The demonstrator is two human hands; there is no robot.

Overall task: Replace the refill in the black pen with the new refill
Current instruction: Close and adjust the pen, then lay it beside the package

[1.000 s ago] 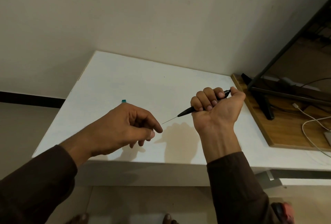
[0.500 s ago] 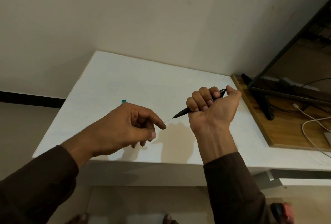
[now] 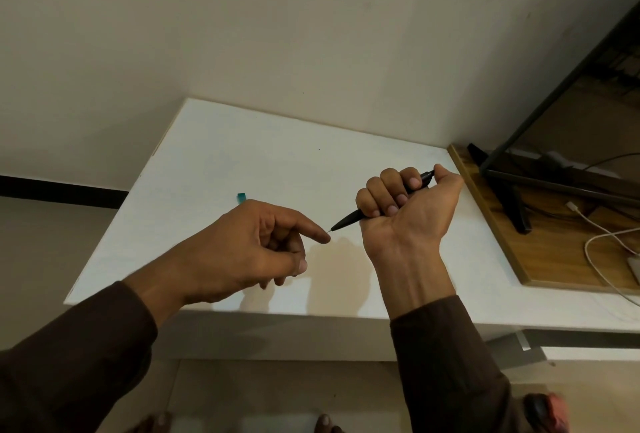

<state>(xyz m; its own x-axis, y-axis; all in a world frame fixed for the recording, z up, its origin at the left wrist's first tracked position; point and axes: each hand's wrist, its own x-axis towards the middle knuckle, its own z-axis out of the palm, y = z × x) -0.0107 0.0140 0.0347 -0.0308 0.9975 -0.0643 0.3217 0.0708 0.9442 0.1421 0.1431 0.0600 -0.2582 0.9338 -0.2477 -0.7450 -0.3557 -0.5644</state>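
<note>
Right hand (image 3: pixel 408 214) fisted round black pen (image 3: pixel 349 221) — tip aimed left at left hand (image 3: pixel 256 245) fingers, loosely curled — apparently pinching nothing.

black pen (image 3: pixel 349 222), white table (image 3: pixel 277 162), brown sleeves (image 3: pixel 86 356)

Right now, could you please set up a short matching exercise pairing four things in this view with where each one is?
Things:
1. black pen
2. small teal piece
3. white cable
4. left hand

Places:
A. on the wooden board at the right
B. gripped in the right hand
C. forefinger at the pen's thin tip
D. on the white table, behind the left hand

Pairs: 1-B, 2-D, 3-A, 4-C
</note>
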